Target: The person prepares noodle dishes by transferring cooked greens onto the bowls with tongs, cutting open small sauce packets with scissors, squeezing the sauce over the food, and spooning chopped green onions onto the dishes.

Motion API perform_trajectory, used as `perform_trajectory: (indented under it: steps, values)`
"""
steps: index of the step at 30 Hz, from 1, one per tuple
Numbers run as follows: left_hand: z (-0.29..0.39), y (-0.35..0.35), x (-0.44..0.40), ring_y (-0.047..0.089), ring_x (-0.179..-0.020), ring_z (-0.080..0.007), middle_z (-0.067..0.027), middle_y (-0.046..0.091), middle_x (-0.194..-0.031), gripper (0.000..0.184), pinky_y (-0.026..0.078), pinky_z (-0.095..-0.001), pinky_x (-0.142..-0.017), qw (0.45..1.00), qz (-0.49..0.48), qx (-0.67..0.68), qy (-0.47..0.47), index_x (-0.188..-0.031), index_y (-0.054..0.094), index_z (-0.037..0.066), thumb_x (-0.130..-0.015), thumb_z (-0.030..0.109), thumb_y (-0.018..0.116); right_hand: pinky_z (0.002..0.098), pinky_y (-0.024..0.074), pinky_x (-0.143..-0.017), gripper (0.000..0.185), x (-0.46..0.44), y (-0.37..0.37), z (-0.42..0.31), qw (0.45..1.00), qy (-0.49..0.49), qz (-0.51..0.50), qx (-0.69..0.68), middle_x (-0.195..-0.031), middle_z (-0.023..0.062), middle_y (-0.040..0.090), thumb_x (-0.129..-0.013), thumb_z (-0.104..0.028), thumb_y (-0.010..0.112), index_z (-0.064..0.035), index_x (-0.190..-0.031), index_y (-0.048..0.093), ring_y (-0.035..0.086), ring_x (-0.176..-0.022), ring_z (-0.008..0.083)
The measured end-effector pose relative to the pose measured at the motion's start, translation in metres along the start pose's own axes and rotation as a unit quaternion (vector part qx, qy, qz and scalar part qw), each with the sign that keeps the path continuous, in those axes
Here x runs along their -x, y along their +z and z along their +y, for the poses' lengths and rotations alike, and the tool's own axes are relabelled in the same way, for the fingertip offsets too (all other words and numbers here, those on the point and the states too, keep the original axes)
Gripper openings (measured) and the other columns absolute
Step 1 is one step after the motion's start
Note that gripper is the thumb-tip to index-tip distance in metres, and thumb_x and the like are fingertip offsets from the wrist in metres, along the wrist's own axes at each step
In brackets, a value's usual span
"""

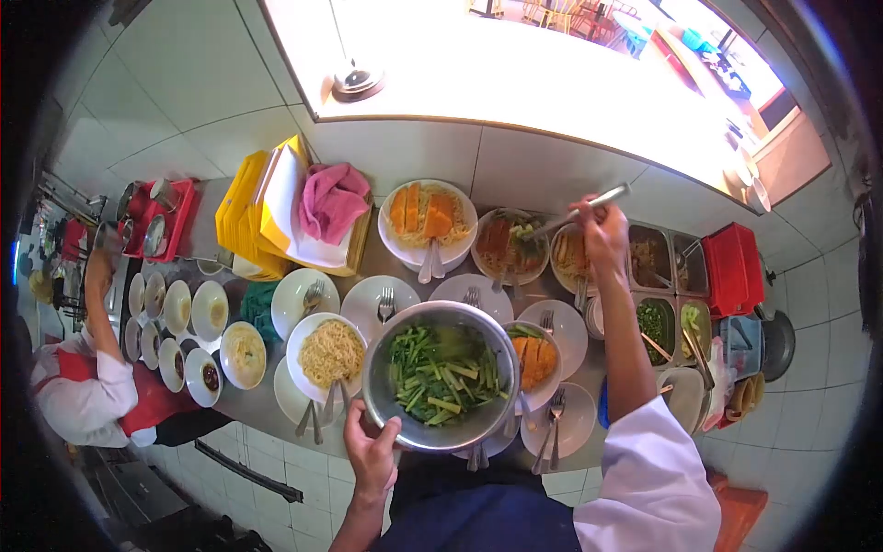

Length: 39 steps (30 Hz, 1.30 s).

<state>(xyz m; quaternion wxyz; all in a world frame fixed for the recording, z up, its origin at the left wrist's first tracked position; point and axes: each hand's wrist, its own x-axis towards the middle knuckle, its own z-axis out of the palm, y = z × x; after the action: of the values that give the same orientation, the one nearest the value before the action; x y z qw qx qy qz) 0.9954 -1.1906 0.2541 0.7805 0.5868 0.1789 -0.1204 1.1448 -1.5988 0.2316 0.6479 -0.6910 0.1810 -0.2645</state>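
No text, label, brand, number or sign can be read here, neither on the metal bowl [375, 391] nor on the yellow stack [241, 221] upon the worktop [255, 414].

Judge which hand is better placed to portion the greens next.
Right, probably: the right hand holds the metal utensil over a filled dish, while the left hand grips the steel bowl of greens.

Bright overall | glare whitens hatch ledge [515, 69] | fisheye bends wall tiles [193, 64] | corners black
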Motion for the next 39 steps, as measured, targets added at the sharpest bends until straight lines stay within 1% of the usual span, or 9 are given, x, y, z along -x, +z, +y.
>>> perform_trajectory:
  steps: [1,3,6,9,16,18,27,37,39]
  values:
    - [0.004,0.003,0.0,0.055,-0.088,-0.0126,-0.0045,0.057,-0.097,0.035,0.046,-0.0279,-0.082,1.0,0.002,0.001,0.003,-0.106,0.047,0.005,-0.076,-0.01,0.059,0.0271,0.0508,-0.074,0.015,-0.02,0.004,0.018,1.0,-0.001,0.001,0.0,-0.095,0.0109,0.069,-0.091,-0.011,0.065,-0.0011,-0.102,0.06,0.065,-0.084,0.0164]
    - [0.001,0.004,-0.004,0.055,-0.088,-0.0126,-0.0045,0.057,-0.097,0.035,0.046,-0.0279,-0.082,1.0,0.006,-0.006,0.013,-0.105,0.047,0.005,-0.076,-0.01,0.059,0.032,0.0527,-0.076,0.014,-0.051,0.012,0.048,0.938,-0.135,-0.007,0.319,-0.093,0.0136,0.071,-0.087,-0.002,0.063,0.0008,-0.1,0.061,0.069,-0.086,0.0208]
    - [-0.003,0.0,-0.006,0.055,-0.088,-0.0127,-0.0046,0.057,-0.098,0.035,0.046,-0.0277,-0.082,1.0,0.012,-0.011,0.022,-0.104,0.047,0.006,-0.075,-0.009,0.06,0.0363,0.053,-0.075,0.016,-0.048,0.037,0.045,0.962,-0.134,-0.033,0.234,-0.09,0.0168,0.071,-0.084,0.0,0.062,0.002,-0.099,0.062,0.07,-0.084,0.0259]
    - [0.003,0.004,-0.004,0.055,-0.087,-0.0123,-0.0045,0.058,-0.097,0.036,0.046,-0.0271,-0.08,0.999,0.023,-0.02,-0.024,-0.104,0.047,0.006,-0.075,-0.008,0.061,0.0399,0.0525,-0.074,0.016,-0.045,0.036,0.056,0.915,-0.157,-0.065,0.365,-0.09,0.018,0.071,-0.086,-0.005,0.062,0.0022,-0.1,0.061,0.07,-0.085,0.0313]
    - [-0.004,0.002,-0.01,0.056,-0.088,-0.0122,-0.0044,0.059,-0.096,0.035,0.046,-0.0273,-0.082,1.0,-0.005,-0.007,-0.025,-0.104,0.048,0.006,-0.075,-0.008,0.062,0.0423,0.0518,-0.074,0.018,-0.03,0.044,0.054,0.94,-0.166,-0.036,0.296,-0.089,0.0168,0.07,-0.089,-0.012,0.061,-0.0003,-0.103,0.06,0.069,-0.085,0.0347]
    - [-0.012,-0.005,-0.012,0.057,-0.079,-0.0087,-0.0023,0.057,-0.091,0.034,0.052,-0.024,-0.066,1.0,0.0,-0.022,0.01,-0.103,0.045,0.006,-0.078,-0.009,0.064,0.0417,0.0516,-0.072,0.018,-0.022,0.041,0.051,0.95,-0.153,-0.043,0.269,-0.093,0.0151,0.069,-0.088,-0.007,0.059,-0.0068,-0.105,0.059,0.068,-0.086,0.0336]
    - [-0.015,-0.018,-0.009,0.056,-0.092,-0.0128,-0.0067,0.056,-0.103,0.04,0.049,-0.0282,-0.083,1.0,-0.003,-0.004,0.004,-0.11,0.045,0.004,-0.077,-0.009,0.065,0.0437,0.0505,-0.071,0.017,-0.007,0.031,0.067,0.947,-0.187,-0.036,0.26,-0.093,0.0161,0.068,-0.087,-0.009,0.06,-0.0067,-0.105,0.059,0.066,-0.086,0.0365]
    - [-0.004,-0.008,-0.006,0.057,-0.09,-0.0117,-0.0056,0.058,-0.099,0.037,0.049,-0.0266,-0.08,1.0,-0.009,0.007,-0.001,-0.107,0.045,0.005,-0.078,-0.01,0.063,0.0471,0.0494,-0.07,0.016,-0.03,0.04,0.068,0.935,-0.152,0.034,0.317,-0.086,0.0214,0.066,-0.086,-0.011,0.064,-0.0018,-0.097,0.059,0.063,-0.085,0.0442]
    - [-0.006,-0.008,-0.006,0.057,-0.087,-0.0104,-0.0043,0.058,-0.096,0.035,0.049,-0.0248,-0.077,1.0,-0.01,-0.006,0.001,-0.104,0.045,0.006,-0.078,-0.01,0.063,0.0489,0.0493,-0.072,0.025,-0.031,0.04,0.068,0.926,-0.114,0.001,0.36,-0.095,0.0258,0.066,-0.089,-0.012,0.057,0.0009,-0.111,0.055,0.062,-0.095,0.0437]
